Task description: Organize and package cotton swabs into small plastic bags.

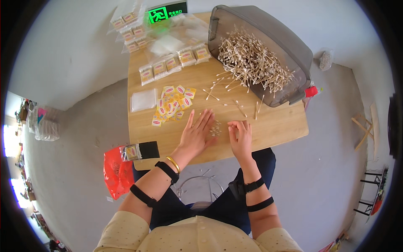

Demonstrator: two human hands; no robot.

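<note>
A small bunch of wooden cotton swabs lies on the wooden table in front of me. My left hand rests flat on the table with fingers spread, its fingertips against the left side of the bunch. My right hand sits just right of the bunch, fingers curled loosely, holding nothing I can make out. A tilted grey plastic bin at the back right spills a heap of swabs onto the table, and loose swabs lie scattered between it and my hands.
A pile of small yellow labels lies left of centre. A stack of clear bags sits beside it. Filled swab packets line the back left. A black-ended packet overhangs the near left corner, above a red bag on the floor.
</note>
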